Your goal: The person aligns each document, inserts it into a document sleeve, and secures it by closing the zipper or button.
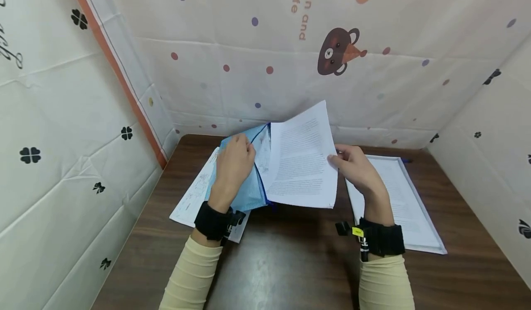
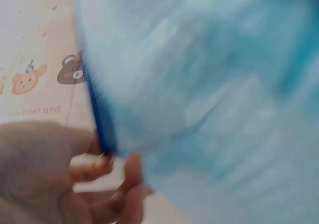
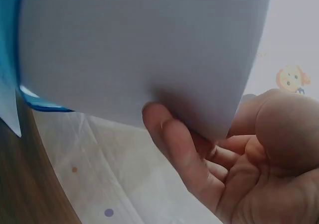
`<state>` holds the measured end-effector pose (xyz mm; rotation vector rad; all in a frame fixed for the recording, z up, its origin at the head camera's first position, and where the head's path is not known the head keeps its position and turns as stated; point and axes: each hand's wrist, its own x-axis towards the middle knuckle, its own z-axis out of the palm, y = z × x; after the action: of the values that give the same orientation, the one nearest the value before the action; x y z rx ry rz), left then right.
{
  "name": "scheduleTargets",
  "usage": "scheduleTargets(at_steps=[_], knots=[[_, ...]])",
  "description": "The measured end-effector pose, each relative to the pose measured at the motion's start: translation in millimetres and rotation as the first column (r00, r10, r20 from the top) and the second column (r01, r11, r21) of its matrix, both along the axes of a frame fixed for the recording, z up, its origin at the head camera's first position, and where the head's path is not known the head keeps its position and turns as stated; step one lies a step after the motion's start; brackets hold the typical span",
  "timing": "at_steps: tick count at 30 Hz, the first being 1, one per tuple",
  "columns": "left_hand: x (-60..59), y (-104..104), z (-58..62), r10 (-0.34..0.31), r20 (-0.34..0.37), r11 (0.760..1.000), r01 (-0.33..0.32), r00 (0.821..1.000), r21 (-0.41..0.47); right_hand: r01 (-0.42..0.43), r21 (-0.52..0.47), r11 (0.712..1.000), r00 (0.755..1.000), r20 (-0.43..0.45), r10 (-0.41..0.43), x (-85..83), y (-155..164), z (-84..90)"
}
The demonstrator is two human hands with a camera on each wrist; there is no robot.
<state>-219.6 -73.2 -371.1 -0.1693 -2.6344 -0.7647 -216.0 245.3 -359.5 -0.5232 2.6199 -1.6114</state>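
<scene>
At the left of the head view, patterned cloth walls (image 1: 62, 153) printed with black clovers enclose a dark wooden table (image 1: 290, 254). Left of centre, a loose printed sheet (image 1: 188, 199) lies flat on the table, partly under a blue mesh zip pouch (image 1: 244, 190).

The left hand (image 1: 234, 160) holds that pouch up off the table, its fingers curled round the open top edge; in the left wrist view the pouch (image 2: 209, 99) is a blue blur filling most of the frame, with the fingers (image 2: 107, 167) pinching its dark blue zip edge at lower left.

At the centre, a sheaf of printed pages (image 1: 303, 162) stands tilted, its left edge at or just inside the pouch mouth; how deep it sits cannot be told. The right hand (image 1: 354, 167) pinches the right edge of the sheaf between thumb and fingers. In the right wrist view the blank back of the pages (image 3: 144, 50) fills the upper frame, with the fingers (image 3: 174, 149) beneath its lower edge.

At the right, a clear folder holding a printed page (image 1: 398, 199) lies flat on the table.

As a judgement: sliding these pages goes best if the left hand keeps the mouth spread wide and the right hand keeps the sheaf squared, leading with one corner so no page catches on the zip.
</scene>
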Motion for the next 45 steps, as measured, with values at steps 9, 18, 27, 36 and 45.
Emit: scheduleTargets(at_steps=[9,18,27,36,45], knots=[[-1.3,6,-5.0,-0.079,0.038,0.996,0.081,0.996,-0.047,-0.027,-0.076,0.997,0.997,0.068,0.032,-2.0,1,-3.2],[-0.4,7,-4.9,-0.019,-0.033,1.000,0.019,0.999,0.001,-0.009,-0.052,0.999,0.996,0.087,0.013,-3.8,-3,-4.9],[-1.2,6,-3.1,0.033,-0.106,0.998,-0.026,0.994,0.065,0.023,0.061,0.998,0.995,0.100,-0.029,-4.8,-4,-6.3],[-0.9,7,-2.8,0.055,-0.072,0.998,-0.052,0.996,0.046,0.035,0.077,0.996,0.997,0.067,-0.040,-1.0,-1,-1.6],[1.7,17,-10.2,-0.048,0.053,0.987,0.056,0.997,-0.149,-0.083,-0.073,0.994,0.995,0.055,0.087,-1.2,1,-3.0]])
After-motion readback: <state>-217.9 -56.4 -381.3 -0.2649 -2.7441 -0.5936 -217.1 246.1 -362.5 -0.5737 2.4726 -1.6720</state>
